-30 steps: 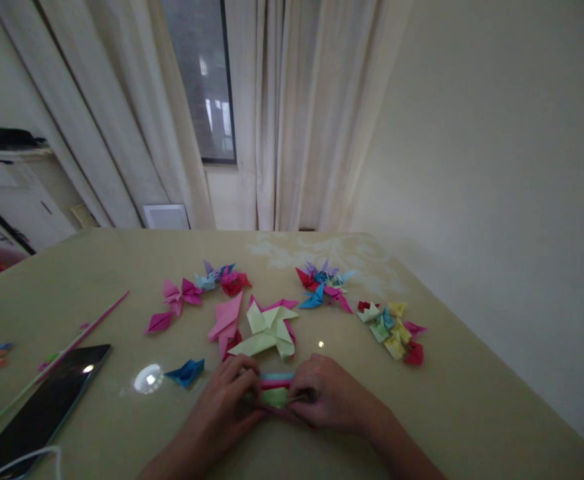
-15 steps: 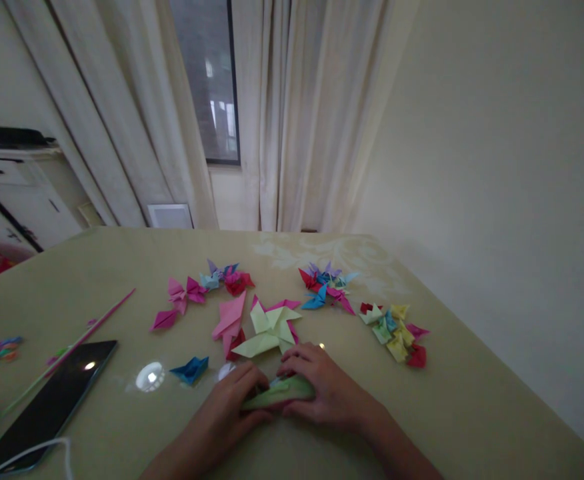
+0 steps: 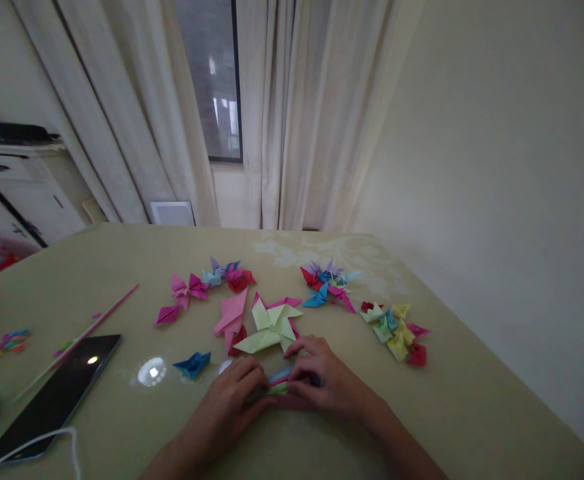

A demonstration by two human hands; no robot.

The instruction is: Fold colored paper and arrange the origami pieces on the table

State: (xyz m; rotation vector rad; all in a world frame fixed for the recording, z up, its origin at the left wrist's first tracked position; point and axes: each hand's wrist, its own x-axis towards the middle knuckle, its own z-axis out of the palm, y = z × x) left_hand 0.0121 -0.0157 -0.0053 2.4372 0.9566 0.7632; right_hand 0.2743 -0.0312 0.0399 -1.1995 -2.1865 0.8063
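Green, pink and pale blue in layers: held the folded paper point(image 3: 280, 387) between both hands, low at the near part of the table point(image 3: 292, 453); could not tell whether lifted or resting. Pinched one end with the right hand point(image 3: 322, 377) and curled the left hand point(image 3: 235, 400) round the other, with fingertips partly hidden. To the left, saw one black glossy device point(image 3: 55, 403), with one white cable point(image 3: 47, 435) across its near end. Along its far edge, made out one slender stick point(image 3: 85, 335), pink to pale green. Between device and left hand, noted one blue folded piece point(image 3: 193, 365). Just beyond the hands, counted one pale green pinwheel shape point(image 3: 272, 327), four-pointed, over magenta, and one pink folded piece point(image 3: 232, 313) beside it. Farther out, counted three groups of folded shapes: left group point(image 3: 182, 291), middle group point(image 3: 327, 287), right group point(image 3: 397, 331); could not count overlapping pieces. Saw whitish floral patterning point(image 3: 337, 250) toward the far edge of the glossy tabletop. Past that, saw one pale cabinet point(image 3: 62, 183), cream curtains point(image 3: 322, 113), one dark-framed window point(image 3: 212, 80) and, at right, a plain wall point(image 3: 497, 167).
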